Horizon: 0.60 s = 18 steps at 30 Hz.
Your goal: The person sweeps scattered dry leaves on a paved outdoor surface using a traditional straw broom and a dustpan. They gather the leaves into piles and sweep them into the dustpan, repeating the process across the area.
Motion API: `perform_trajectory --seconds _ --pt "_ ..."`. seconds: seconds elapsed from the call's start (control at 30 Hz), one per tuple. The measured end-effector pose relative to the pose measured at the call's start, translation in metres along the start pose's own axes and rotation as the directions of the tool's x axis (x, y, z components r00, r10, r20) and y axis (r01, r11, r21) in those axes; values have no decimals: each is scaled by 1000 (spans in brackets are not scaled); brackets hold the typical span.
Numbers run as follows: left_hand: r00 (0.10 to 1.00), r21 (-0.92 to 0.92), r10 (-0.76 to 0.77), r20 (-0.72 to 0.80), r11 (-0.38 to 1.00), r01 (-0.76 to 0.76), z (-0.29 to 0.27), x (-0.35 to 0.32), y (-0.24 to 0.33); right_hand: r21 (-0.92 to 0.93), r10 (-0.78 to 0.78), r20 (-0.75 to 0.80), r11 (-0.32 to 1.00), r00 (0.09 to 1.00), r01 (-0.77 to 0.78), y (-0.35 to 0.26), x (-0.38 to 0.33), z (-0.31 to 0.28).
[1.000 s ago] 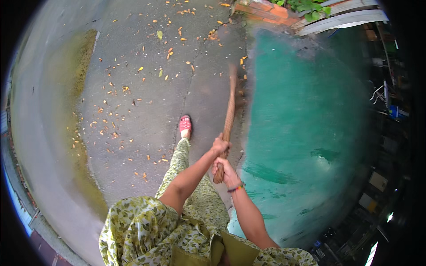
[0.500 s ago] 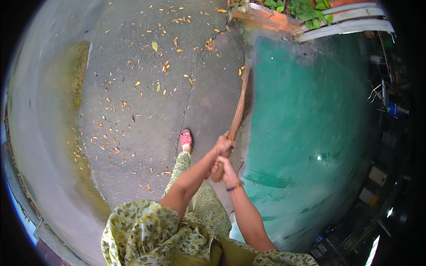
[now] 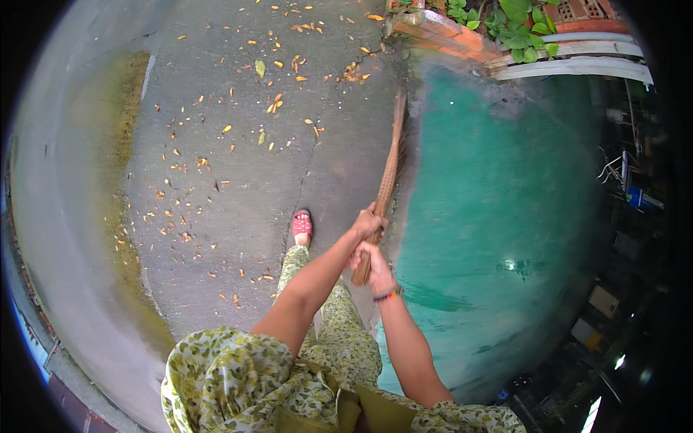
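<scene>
A long brown stick broom (image 3: 388, 167) reaches from my hands out over the grey concrete ground (image 3: 238, 195) toward the brick corner. My left hand (image 3: 368, 223) grips the broom's handle higher up. Just below it, my right hand (image 3: 375, 268), with a coloured bracelet at the wrist, holds the handle's end. Dry yellow leaves (image 3: 278, 105) lie scattered over the concrete to the left of the broom. My foot in a pink sandal (image 3: 302, 225) stands beside the handle.
A shiny green painted floor (image 3: 505, 216) fills the right side. A low brick planter (image 3: 462, 40) with green plants and white pipes (image 3: 577, 66) is at the top right. Cluttered items line the far right edge. A mossy strip runs along the left.
The broom's far end has swung right and further away, toward the brick planter. Both hands stay on the handle. My view has shifted forward a little.
</scene>
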<state>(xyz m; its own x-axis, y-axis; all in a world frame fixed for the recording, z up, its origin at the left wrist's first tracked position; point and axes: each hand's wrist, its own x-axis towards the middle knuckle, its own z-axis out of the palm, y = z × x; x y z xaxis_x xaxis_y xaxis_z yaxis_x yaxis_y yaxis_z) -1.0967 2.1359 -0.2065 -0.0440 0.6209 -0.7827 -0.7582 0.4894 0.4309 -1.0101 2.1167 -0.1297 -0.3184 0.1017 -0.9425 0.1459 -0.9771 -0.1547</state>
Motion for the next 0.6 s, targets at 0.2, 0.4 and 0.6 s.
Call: perform_trajectory --seconds 0.2,0.4,0.6 --pt "900 479 336 -278 860 -173 15 4 -36 64 103 140 992 985 -113 -2 -32 -29" --pt "985 190 40 -168 982 -8 44 -29 -44 7 117 -54 993 992 -116 2 -72 -26" --pt "970 148 61 -234 989 -27 30 -8 -11 -20 166 50 986 985 -165 -34 -44 -8"
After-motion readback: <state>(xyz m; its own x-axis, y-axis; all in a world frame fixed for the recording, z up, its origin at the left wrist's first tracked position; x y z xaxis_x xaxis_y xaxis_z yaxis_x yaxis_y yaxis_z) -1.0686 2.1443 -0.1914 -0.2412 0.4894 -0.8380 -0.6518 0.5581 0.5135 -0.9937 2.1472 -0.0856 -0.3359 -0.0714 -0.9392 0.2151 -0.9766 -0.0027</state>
